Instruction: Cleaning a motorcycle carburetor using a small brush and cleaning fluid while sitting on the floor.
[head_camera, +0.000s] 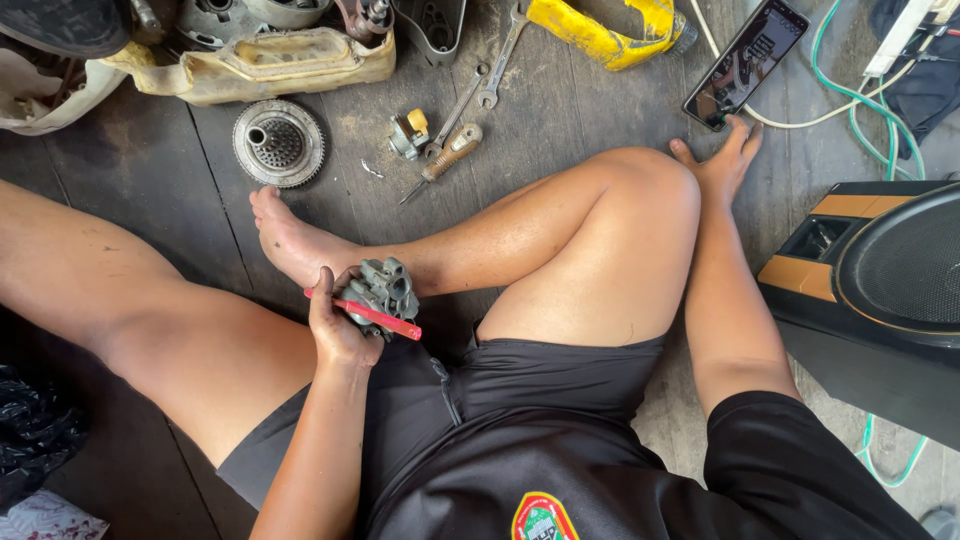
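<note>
I sit cross-legged on a dark plank floor. My left hand (335, 325) rests by my left foot and grips a grey metal carburetor body (385, 287) together with a slim red-handled tool (375, 317) that lies across my fingers. My right hand (722, 158) reaches out past my right knee. Its fingers are spread flat on the floor, with the fingertips just below a black smartphone (745, 62) whose screen is lit. It holds nothing.
On the floor ahead lie a round ribbed metal disc (278, 142), a wooden-handled screwdriver (447, 158), wrenches (500, 55), a small part with a yellow piece (410, 130), a cream plastic tank (265, 65) and a yellow object (600, 30). A black speaker (890, 280) and green cable (865, 110) are at right.
</note>
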